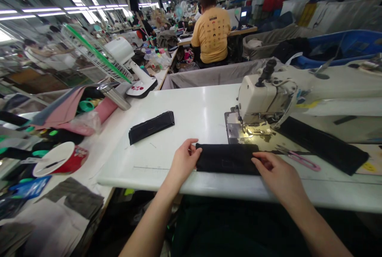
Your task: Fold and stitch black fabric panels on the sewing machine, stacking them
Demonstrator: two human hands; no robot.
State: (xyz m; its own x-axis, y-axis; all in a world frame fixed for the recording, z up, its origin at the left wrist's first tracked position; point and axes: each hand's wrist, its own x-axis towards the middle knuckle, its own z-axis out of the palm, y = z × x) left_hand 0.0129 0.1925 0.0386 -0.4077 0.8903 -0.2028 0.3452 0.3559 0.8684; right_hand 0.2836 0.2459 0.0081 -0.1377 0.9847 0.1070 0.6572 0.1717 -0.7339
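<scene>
Black cloth (pixel 227 158), probably soft and light
Left hand (pixel 184 160) pinches one end; right hand (pixel 276 173) lies spread on the other.

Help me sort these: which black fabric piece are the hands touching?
The piece at the near edge, between left hand and right hand; others lie untouched.

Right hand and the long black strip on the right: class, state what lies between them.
Head view: pink snips lie between the right hand and the long black strip.
</scene>
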